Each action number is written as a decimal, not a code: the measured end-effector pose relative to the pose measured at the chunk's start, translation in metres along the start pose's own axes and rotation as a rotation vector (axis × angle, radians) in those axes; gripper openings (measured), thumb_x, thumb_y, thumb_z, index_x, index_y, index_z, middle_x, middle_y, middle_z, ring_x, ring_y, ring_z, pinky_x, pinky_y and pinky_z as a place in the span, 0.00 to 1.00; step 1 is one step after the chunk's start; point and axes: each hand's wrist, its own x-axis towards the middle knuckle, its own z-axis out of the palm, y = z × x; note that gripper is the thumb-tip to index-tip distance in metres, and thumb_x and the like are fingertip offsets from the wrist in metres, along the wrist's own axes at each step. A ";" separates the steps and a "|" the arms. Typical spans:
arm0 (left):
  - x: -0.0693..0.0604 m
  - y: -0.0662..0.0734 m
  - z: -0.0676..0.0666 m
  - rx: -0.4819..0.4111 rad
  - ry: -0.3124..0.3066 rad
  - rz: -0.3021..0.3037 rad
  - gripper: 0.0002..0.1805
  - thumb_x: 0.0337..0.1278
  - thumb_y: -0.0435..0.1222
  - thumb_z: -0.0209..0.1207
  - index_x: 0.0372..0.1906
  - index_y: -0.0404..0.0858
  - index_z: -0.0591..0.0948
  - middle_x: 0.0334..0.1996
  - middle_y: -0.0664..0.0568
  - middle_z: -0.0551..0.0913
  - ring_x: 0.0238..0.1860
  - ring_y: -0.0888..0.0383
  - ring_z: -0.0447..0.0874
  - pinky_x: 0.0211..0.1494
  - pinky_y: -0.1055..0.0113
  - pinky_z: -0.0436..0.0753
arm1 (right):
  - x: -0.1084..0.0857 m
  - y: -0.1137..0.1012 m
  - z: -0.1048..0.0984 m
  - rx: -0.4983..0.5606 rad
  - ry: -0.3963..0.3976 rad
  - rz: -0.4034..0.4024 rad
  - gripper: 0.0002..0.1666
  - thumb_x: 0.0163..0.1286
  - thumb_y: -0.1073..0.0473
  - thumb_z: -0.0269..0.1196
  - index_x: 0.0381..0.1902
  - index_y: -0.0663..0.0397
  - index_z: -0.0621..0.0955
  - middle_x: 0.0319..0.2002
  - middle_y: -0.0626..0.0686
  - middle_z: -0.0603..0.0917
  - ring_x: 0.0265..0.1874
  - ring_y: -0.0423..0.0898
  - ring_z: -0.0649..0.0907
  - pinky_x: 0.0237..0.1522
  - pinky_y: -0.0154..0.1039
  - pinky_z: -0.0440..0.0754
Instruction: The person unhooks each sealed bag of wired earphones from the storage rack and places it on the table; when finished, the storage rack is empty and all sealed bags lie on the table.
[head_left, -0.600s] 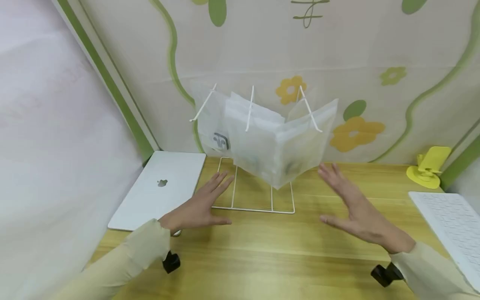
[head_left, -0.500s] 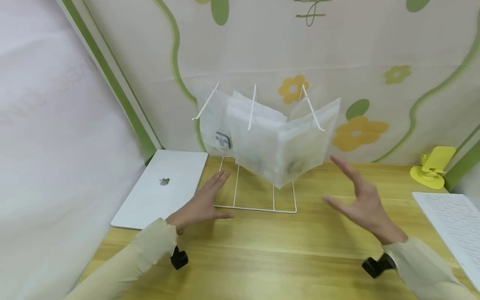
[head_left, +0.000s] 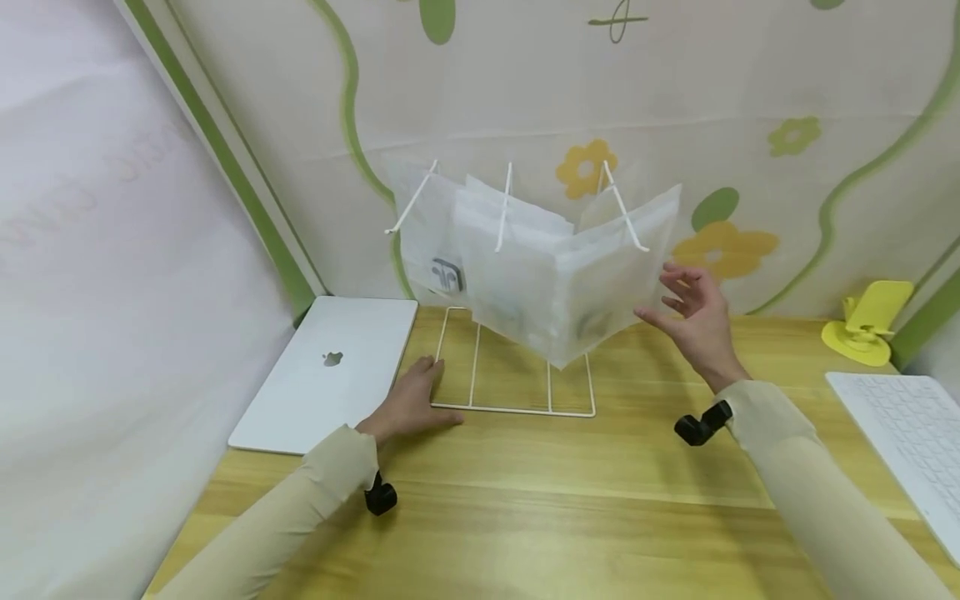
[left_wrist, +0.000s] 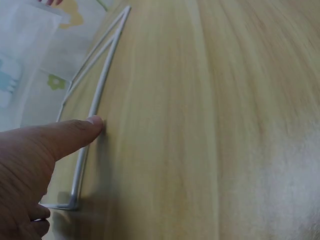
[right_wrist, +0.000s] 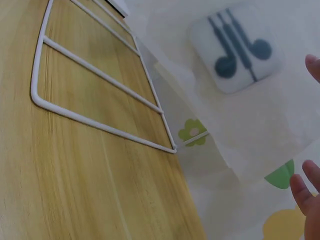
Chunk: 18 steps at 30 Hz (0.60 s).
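Note:
A white wire rack [head_left: 517, 410] stands on the wooden table, with several frosted zip bags hanging on its hooks. The right-hand bag [head_left: 611, 279] has my right hand [head_left: 701, 323] at its outer edge, thumb and fingers spread apart. In the right wrist view an earphone case [right_wrist: 236, 50] shows through a bag; firm contact between hand and bag cannot be told. At the base's front left corner is my left hand [head_left: 408, 406], its straight thumb [left_wrist: 75, 136] over the front wire in the left wrist view. Its other fingers are partly hidden.
A silver laptop [head_left: 322, 367], closed, lies left of the rack. A yellow phone stand [head_left: 862, 329] and a white keyboard [head_left: 903, 433] are on the right. Behind the table hangs a flower-patterned cloth [head_left: 480, 92].
My right hand has moved left and forward to the right-hand bag's edge. The left hand has come down to the rack's front left corner. The bags keep their places.

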 end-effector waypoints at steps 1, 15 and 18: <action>0.001 -0.001 0.001 0.005 -0.009 -0.004 0.59 0.46 0.57 0.70 0.74 0.29 0.53 0.75 0.33 0.51 0.76 0.38 0.48 0.76 0.46 0.57 | 0.001 0.002 0.001 0.002 -0.009 0.001 0.36 0.50 0.76 0.72 0.56 0.69 0.69 0.62 0.50 0.73 0.61 0.44 0.76 0.54 0.26 0.78; 0.001 -0.011 0.001 -0.041 0.015 0.001 0.54 0.50 0.52 0.68 0.73 0.27 0.55 0.75 0.37 0.54 0.76 0.41 0.51 0.76 0.47 0.57 | -0.013 0.018 0.002 0.073 -0.037 -0.021 0.18 0.52 0.77 0.70 0.41 0.63 0.81 0.41 0.48 0.81 0.36 0.40 0.79 0.38 0.25 0.81; 0.002 -0.013 0.001 -0.049 0.029 0.001 0.52 0.51 0.51 0.68 0.73 0.29 0.56 0.75 0.38 0.56 0.75 0.41 0.52 0.76 0.47 0.58 | -0.019 0.017 0.001 0.037 -0.058 -0.018 0.15 0.53 0.77 0.69 0.40 0.67 0.82 0.38 0.46 0.83 0.25 0.40 0.76 0.26 0.25 0.77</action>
